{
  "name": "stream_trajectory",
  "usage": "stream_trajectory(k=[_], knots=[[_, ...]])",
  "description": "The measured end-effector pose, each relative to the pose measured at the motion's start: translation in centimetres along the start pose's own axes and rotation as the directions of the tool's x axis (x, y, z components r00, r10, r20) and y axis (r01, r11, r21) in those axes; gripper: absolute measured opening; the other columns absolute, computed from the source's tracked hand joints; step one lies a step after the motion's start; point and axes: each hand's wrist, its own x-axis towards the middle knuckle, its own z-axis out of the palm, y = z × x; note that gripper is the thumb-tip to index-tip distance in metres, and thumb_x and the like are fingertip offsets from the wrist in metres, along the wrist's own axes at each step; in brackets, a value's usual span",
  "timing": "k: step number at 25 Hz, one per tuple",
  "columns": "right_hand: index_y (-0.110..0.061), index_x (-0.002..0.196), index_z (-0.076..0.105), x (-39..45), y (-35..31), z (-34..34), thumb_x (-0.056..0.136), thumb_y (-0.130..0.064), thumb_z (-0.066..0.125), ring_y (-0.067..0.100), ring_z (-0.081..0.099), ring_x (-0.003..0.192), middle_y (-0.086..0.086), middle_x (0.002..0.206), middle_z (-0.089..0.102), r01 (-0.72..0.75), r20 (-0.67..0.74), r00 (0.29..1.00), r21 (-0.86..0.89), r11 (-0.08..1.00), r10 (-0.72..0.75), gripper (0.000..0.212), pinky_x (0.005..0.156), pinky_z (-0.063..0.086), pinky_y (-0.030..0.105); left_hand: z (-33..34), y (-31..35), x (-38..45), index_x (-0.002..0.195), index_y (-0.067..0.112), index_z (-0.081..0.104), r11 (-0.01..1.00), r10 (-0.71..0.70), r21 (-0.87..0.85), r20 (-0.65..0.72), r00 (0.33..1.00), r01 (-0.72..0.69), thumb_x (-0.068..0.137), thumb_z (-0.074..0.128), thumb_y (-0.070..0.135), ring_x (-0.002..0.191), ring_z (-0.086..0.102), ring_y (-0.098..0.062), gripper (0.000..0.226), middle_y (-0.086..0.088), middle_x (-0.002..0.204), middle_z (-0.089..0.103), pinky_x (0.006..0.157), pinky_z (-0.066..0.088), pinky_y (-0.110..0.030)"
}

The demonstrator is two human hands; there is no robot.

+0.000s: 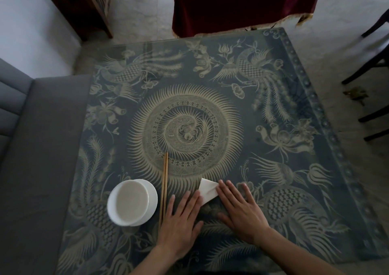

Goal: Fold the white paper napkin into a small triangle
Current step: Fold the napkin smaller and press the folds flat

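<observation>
Two hands lie flat on the patterned table point(273, 110), fingers straight, pressing the folded white napkin point(207, 190) near its front edge. Left hand point(181, 220) covers the napkin's left corner; right hand point(242, 209) presses its right side. Just left, chopsticks point(164, 186) lie beside a white bowl point(131, 203). No writing is legible anywhere.

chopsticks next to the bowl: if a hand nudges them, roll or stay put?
The chopsticks look thin and light, lying loose on a glossy tabletop, so they would probably slide or skew easily. Whether they roll is unclear: their cross-section is too small to tell. The left hand is right beside them.
</observation>
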Motion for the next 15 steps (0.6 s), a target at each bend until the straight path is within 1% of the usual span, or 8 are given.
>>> stream_trajectory(k=[2,4,6,8,10,12,14,15], knots=[[-0.012,0.152,0.024,0.0,-0.1,-0.1,0.097,-0.059,0.033,0.023,0.013,0.147,0.004,0.161,0.017,0.001,0.002,1.0,0.004,1.0,-0.001,0.073,0.111,0.015,0.055,-0.2,-0.6,-0.9,0.154,0.018,0.024,1.0,0.02,0.022,-0.009,1.0,-0.02,0.098,0.039,0.048,0.149,0.013,-0.026,0.065,0.003,0.163,0.017,0.113,0.017,-0.059],[-0.013,0.152,0.024,0.1,-0.1,0.0,0.097,-0.059,0.032,0.024,0.013,0.147,0.005,0.161,0.016,0.011,0.001,1.0,0.002,1.0,-0.011,0.073,0.11,0.014,0.056,-0.5,-0.7,-1.1,0.151,0.018,0.034,0.999,0.042,0.01,-0.035,0.999,-0.041,0.098,0.041,0.046,0.147,0.021,-0.028,0.06,0.0,0.16,0.027,0.112,0.021,-0.058],[-0.012,0.152,0.027,0.2,0.1,0.0,0.097,-0.058,0.03,0.025,0.015,0.147,0.005,0.16,0.018,0.017,-0.017,1.0,-0.01,1.0,-0.017,0.071,0.11,0.013,0.056,-1.5,-0.5,0.3,0.136,0.018,0.051,0.997,0.022,-0.071,-0.122,0.992,-0.03,0.098,0.046,0.04,0.14,0.034,-0.028,0.044,-0.003,0.149,0.044,0.111,0.027,-0.055],[-0.013,0.15,0.032,0.4,0.2,-0.2,0.097,-0.056,0.03,0.025,0.021,0.145,0.006,0.158,0.024,0.04,-0.046,0.998,-0.032,0.999,-0.042,0.068,0.111,0.014,0.058,-3.2,0.0,3.4,0.126,0.018,0.056,0.986,-0.024,-0.167,-0.191,0.981,-0.009,0.097,0.052,0.03,0.131,0.045,-0.026,0.032,-0.002,0.137,0.051,0.107,0.035,-0.047],[-0.014,0.147,0.04,0.7,0.3,-0.8,0.096,-0.049,0.035,0.026,0.033,0.141,0.006,0.154,0.035,0.057,-0.091,0.994,-0.038,0.998,-0.06,0.062,0.113,0.025,0.059,-5.1,0.4,6.7,0.133,0.017,0.051,0.979,0.009,-0.201,-0.144,0.99,-0.038,0.095,0.054,0.021,0.126,0.046,-0.023,0.038,-0.002,0.137,0.05,0.102,0.041,-0.041],[-0.016,0.139,0.051,1.1,0.4,-1.5,0.095,-0.04,0.049,0.027,0.047,0.133,0.005,0.145,0.05,0.027,-0.155,0.988,0.012,1.0,-0.025,0.051,0.106,0.04,0.053,-6.3,0.5,9.2,0.138,0.018,0.046,0.986,0.083,-0.145,-0.039,0.996,-0.088,0.096,0.051,0.019,0.123,0.045,-0.023,0.043,-0.003,0.136,0.047,0.099,0.043,-0.04],[-0.019,0.134,0.055,1.8,0.3,-2.4,0.092,-0.037,0.057,0.026,0.055,0.12,0.001,0.133,0.058,-0.075,-0.18,0.979,0.111,0.991,0.094,0.045,0.096,0.047,0.045,-7.0,0.3,10.7,0.136,0.019,0.045,0.991,0.096,-0.095,0.059,0.994,-0.09,0.094,0.052,0.021,0.12,0.044,-0.025,0.043,-0.005,0.131,0.05,0.097,0.042,-0.04],[-0.021,0.132,0.055,2.1,0.3,-2.7,0.092,-0.04,0.058,0.024,0.055,0.115,-0.001,0.128,0.059,-0.141,-0.167,0.972,0.152,0.978,0.167,0.045,0.091,0.047,0.041,-7.3,0.2,11.2,0.133,0.02,0.046,0.993,0.077,-0.096,0.105,0.991,-0.067,0.093,0.053,0.022,0.119,0.043,-0.025,0.041,-0.005,0.128,0.051,0.097,0.042,-0.04]])
